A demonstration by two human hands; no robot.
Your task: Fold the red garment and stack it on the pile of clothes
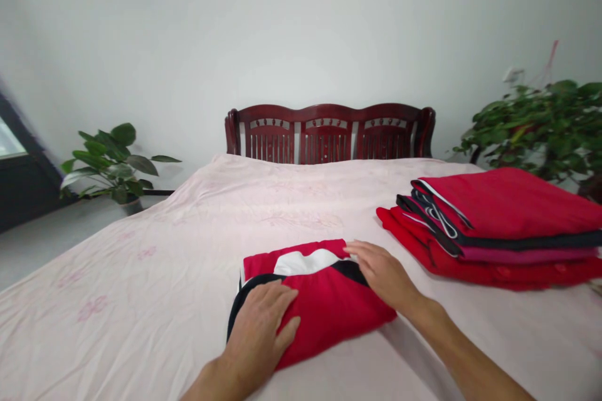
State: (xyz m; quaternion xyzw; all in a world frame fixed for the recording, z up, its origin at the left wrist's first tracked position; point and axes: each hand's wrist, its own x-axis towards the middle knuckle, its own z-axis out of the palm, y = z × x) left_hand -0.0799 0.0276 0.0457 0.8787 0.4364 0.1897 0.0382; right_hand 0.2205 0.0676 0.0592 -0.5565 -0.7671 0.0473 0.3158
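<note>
Clothing folded into a red garment bundle (336, 310) with black and white parts lies on the pale, flower-patterned bedsheet (164, 301), its near-left edge covered by the left hand (261, 319). That hand is palm down, fingers loosely extended and thumb apart, resting on the fabric. The right hand (383, 272) reaches over the far right corner, fingers outstretched; its thumb is hidden, so I cannot tell whether it grips. Both forearms are cut off. A garment stack (517, 207) and leafy plant (540, 128) run past the right edge. Bedding hides the lower headboard (329, 138).
</note>
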